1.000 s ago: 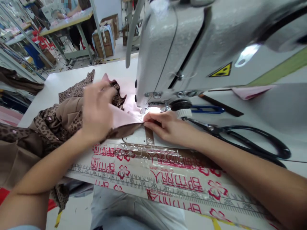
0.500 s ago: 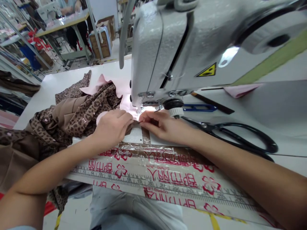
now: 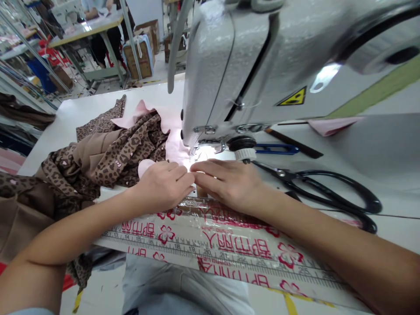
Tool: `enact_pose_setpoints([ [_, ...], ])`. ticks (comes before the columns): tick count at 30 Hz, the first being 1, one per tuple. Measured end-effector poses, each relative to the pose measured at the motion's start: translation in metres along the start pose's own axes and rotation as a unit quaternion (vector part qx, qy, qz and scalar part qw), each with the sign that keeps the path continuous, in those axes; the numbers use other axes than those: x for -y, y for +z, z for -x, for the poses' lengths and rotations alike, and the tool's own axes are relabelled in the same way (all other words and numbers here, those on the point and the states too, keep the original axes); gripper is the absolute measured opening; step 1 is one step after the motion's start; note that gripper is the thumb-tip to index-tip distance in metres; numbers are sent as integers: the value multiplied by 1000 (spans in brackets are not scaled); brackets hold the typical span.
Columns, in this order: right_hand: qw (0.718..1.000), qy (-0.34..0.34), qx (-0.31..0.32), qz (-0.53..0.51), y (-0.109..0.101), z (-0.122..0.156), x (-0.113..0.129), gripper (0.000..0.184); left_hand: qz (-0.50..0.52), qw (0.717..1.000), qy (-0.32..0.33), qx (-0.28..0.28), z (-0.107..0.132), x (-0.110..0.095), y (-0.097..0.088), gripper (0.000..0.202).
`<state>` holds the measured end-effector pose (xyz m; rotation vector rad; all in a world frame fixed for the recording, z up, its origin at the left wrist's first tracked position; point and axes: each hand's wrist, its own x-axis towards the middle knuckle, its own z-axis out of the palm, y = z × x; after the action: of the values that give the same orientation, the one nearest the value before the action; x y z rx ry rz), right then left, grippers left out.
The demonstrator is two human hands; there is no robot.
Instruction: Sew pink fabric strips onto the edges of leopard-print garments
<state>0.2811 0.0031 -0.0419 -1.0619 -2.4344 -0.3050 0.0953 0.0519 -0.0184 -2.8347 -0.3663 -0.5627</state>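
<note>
Just in front of the needle area of a grey sewing machine (image 3: 210,78), my two hands meet at the fingertips. My left hand (image 3: 166,186) is closed, its fingers curled and their tips hidden. Opposite it, my right hand (image 3: 229,181) has its fingers held together and bent toward the left hand, with the thumb out of sight underneath. Whatever lies between the fingers is covered. Pale pink fabric (image 3: 175,146) lies under the machine head behind the left hand. Bunched leopard-print fabric (image 3: 129,151) with plain brown parts is heaped left of that hand.
Black-handled scissors (image 3: 328,188), a blue-handled tool (image 3: 277,148) and a dark flat blade (image 3: 297,142) lie right of the machine. A clear-taped ruler edge (image 3: 229,253) runs along the table front. Behind, a person sits at another table (image 3: 95,28) beside cardboard boxes (image 3: 134,59).
Both hands have shifted slightly toward me and turned palm-down. The right hand's open-sided pinch has become straighter fingers over the work, hiding the small dark piece seen before.
</note>
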Motion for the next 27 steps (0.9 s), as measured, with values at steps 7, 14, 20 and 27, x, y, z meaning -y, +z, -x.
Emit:
enact_pose_setpoints([
  [7, 999, -36, -19, 0, 7, 3, 3, 25, -179, 981, 62, 35, 12, 4, 1, 15],
  [14, 998, 37, 52, -13, 3, 9, 8, 27, -59, 995, 64, 55, 20, -9, -3, 14],
  [20, 995, 69, 76, 1, 0, 14, 2, 28, -11, 995, 97, 17, 18, -8, 8, 19],
  [27, 989, 71, 126, 26, 2, 15, 1, 33, -18, 998, 61, 3, 19, -18, 14, 12],
])
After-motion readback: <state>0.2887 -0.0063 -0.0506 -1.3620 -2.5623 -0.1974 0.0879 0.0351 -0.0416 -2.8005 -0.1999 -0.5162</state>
